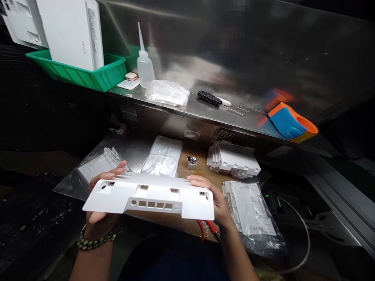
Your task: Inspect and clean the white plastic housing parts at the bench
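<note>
Clearly, one white casing (149, 196) is held above the workbench (134, 150), the left hand (102, 226) and right hand (220, 205) each gripping one end, fingers (202, 182) partly curled. One green tray (84, 78) contains at least two upright white panels (67, 35); a clear bag (260, 244) holds white parts (249, 203).

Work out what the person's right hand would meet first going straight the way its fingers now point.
Past the white casing it holds, the right hand would probably meet the flat plastic packet first, though it may pass above; depth is unclear.
</note>
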`<state>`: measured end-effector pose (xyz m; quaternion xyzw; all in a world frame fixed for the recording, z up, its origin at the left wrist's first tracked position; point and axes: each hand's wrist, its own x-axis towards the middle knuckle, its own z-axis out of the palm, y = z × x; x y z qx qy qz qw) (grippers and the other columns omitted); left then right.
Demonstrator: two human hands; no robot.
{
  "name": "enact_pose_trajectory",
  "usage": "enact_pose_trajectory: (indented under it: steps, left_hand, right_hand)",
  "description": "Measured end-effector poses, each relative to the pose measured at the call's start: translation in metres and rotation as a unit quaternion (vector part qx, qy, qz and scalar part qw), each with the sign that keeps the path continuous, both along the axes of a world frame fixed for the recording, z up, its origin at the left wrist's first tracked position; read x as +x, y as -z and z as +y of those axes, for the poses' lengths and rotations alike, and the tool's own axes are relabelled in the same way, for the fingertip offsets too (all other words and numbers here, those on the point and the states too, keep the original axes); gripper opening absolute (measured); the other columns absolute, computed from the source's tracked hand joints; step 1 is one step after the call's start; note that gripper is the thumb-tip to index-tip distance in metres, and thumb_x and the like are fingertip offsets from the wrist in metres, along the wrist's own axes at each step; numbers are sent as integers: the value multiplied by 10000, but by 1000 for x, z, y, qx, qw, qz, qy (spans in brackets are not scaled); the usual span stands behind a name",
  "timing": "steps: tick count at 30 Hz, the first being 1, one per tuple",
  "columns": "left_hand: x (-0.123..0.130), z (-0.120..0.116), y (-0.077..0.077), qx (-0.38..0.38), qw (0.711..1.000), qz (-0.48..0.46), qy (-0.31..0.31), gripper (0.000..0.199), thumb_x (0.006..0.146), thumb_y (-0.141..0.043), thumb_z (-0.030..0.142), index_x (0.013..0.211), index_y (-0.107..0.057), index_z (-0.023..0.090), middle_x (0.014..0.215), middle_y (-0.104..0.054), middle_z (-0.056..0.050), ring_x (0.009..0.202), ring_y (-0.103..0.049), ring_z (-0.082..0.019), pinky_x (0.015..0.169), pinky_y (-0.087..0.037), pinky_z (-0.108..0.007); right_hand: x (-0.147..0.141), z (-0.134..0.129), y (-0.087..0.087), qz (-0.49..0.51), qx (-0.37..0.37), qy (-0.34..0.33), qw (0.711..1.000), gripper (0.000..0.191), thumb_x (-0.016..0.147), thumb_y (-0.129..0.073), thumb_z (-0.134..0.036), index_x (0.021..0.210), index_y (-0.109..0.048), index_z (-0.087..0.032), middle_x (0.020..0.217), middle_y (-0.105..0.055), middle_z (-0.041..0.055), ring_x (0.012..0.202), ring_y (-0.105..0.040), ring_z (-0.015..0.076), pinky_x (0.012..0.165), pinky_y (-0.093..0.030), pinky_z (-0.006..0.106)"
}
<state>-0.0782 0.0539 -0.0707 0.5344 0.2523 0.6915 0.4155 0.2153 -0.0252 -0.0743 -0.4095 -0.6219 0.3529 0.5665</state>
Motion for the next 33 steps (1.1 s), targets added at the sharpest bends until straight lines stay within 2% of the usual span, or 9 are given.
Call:
enact_pose_trajectory:
  steps: [3,6,12,16,22,29,33]
  left_hand:
    - [11,-5,-4,8,1000,24,0,694,649,-735,824,1087,-692,288,1162,-755,29,1364,-544,-340,1259,-333,-473]
    - [22,-10,-7,-7,999,50,3,697,648,-708,850,1097,-679,317,1186,-745,81,1409,-489,-364,1269,-299,-488]
    - [48,-23,-12,-45,998,20,-24,694,579,-797,804,1028,-732,278,1086,-764,-41,1334,-557,-407,1223,-332,-576]
    - [59,-36,-16,-73,996,31,-27,673,580,-833,754,1046,-743,276,1101,-747,-78,1364,-521,-425,1200,-338,-598]
    - [60,-49,-14,-64,996,63,-14,660,673,-796,715,1151,-699,270,1186,-712,-92,1409,-474,-403,1224,-287,-581]
    - [53,-61,-12,-49,994,93,-36,672,652,-780,735,1153,-692,295,1167,-720,-89,1371,-520,-386,1217,-287,-602]
    - [51,-64,-11,-42,995,84,-31,723,617,-767,784,1136,-710,284,1194,-727,-98,1401,-496,-386,1228,-286,-586]
  right_hand:
    - [11,-7,0,8,-16,10,1000,304,978,-607,-270,1236,-717,-387,1315,-715,16,1277,-632,262,1105,-493,492]
    - [20,-14,2,20,-42,26,999,252,958,-636,-311,1176,-749,-370,1286,-734,17,1265,-647,268,1089,-517,490]
    - [37,-21,12,40,-55,24,997,251,936,-670,-343,1172,-756,-339,1269,-742,48,1249,-659,294,1082,-521,509]
    - [49,-22,25,51,-63,9,997,303,927,-690,-332,1226,-731,-339,1324,-715,55,1283,-635,301,1121,-482,524]
    - [60,-14,36,58,-73,-16,996,301,916,-709,-375,1210,-739,-317,1307,-725,71,1267,-650,304,1108,-505,509]
    - [61,-6,45,39,-48,-46,997,314,905,-723,-382,1213,-736,-320,1292,-733,73,1286,-641,308,1122,-500,510]
    - [60,-3,48,48,-53,-54,996,328,877,-757,-396,1195,-743,-316,1303,-724,89,1306,-621,342,1143,-466,567]
